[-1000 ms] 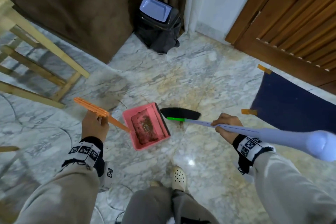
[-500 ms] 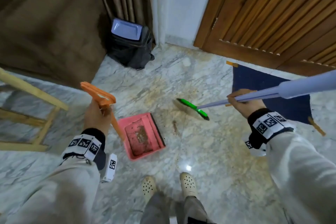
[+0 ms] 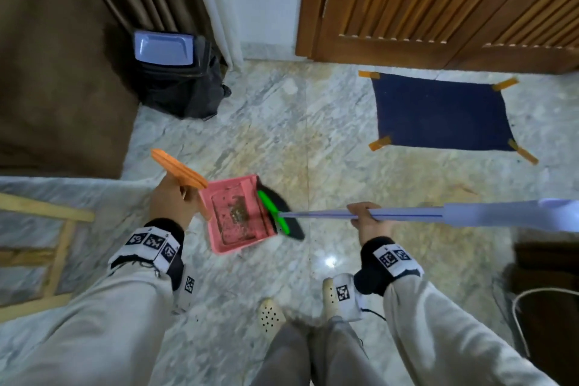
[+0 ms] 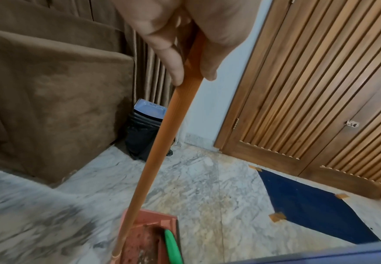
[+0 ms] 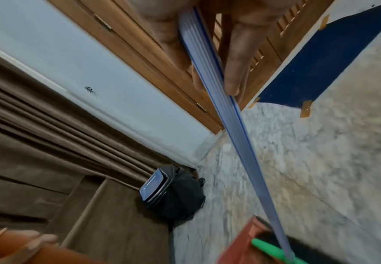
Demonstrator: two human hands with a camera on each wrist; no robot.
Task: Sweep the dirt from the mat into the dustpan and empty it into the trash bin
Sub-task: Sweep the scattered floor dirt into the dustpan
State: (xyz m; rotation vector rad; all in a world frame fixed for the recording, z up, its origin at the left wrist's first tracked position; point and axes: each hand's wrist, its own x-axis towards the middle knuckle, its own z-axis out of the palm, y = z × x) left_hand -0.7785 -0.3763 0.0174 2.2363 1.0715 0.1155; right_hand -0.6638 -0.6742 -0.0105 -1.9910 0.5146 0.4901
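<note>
change: broom head [image 3: 279,213] back down at the pink dustpan's [image 3: 225,244] open edge, off the floor half a second ago | left hand [image 3: 170,204] wrapped round the orange dustpan handle [image 4: 162,139] | right hand [image 3: 368,221] gripping the broom pole [image 3: 319,214] | mat [image 3: 438,113] well apart, trash bin [image 3: 175,78] by the curtain

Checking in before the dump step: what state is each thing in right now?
Dustpan: on the floor, dirt inside, handle held by left hand.
Broom: bristles at the dustpan's open edge, handle held by right hand.
Mat: flat, corners taped.
Trash bin: lid closed.
Door: shut.
</note>
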